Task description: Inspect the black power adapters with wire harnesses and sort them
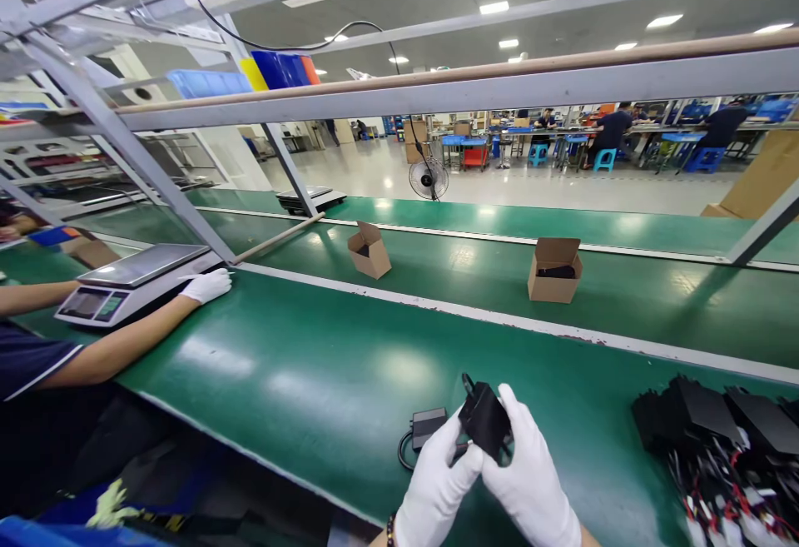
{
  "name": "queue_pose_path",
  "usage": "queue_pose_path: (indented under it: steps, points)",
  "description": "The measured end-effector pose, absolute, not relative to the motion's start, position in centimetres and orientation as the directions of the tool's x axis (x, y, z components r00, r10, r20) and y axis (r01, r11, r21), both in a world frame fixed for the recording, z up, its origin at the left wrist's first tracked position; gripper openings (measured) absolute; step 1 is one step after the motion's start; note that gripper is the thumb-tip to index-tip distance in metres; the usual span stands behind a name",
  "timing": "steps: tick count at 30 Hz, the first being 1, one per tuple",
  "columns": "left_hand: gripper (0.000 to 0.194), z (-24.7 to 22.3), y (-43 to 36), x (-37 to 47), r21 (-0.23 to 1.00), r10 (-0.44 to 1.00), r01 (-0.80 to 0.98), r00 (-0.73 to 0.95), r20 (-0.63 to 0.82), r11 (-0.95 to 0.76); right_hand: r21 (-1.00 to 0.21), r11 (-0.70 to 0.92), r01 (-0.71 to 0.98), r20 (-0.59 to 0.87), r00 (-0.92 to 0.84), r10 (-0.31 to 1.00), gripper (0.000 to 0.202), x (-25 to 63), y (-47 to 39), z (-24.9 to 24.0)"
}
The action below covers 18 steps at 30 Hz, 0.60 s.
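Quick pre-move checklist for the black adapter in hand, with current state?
1. Left hand on black adapter: ok, gloved fingers grip it.
2. Right hand on it too: ok.
3. Adapter's cable free of snags: cannot tell, partly hidden.
4. Second black unit lying apart on green table: ok.
5. Pile of black adapters apart from the hands: ok.
6. Co-worker's gloved hand away, resting by the scale: ok.

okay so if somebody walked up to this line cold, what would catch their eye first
Probably the two white-gloved hands, left and right, at bottom centre, together holding a black adapter over the green belt. Then the pile of black adapters at lower right, and two open cartons farther up the belt.
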<state>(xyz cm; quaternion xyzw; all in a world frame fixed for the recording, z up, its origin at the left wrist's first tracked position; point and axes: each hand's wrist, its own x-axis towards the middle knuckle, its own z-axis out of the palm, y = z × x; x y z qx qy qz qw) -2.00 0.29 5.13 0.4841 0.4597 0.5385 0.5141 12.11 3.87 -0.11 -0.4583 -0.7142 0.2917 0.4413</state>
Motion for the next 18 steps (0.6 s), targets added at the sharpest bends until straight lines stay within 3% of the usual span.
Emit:
queue_pose_path:
  steps: [2,4,8,18]
  points:
    - [0.048,5.8,0.5,-2.2,0.962,1.0,-0.272,-0.012,-0.029,0.024,-0.655,0.55,0.518,0.54,-0.189,0.82,0.074,12.4,3.7,0.0]
    - [0.039,5.7,0.6,-2.5,0.947,0.994,-0.312,-0.059,-0.094,0.071,-0.502,0.66,0.558,0.676,-0.222,0.703,0.075,12.7,3.8,0.2]
    - [0.032,4.4,0.6,-2.7,0.929,0.99,-0.364,-0.099,-0.105,0.062,-0.297,0.773,0.561,0.806,-0.286,0.517,0.082,13.4,4.6,0.6]
    - [0.035,3.5,0.0,-2.4,0.909,0.982,-0.38,-0.141,0.129,-0.174,-0.162,0.77,0.617,0.85,-0.31,0.427,0.073,13.4,5.7,1.2]
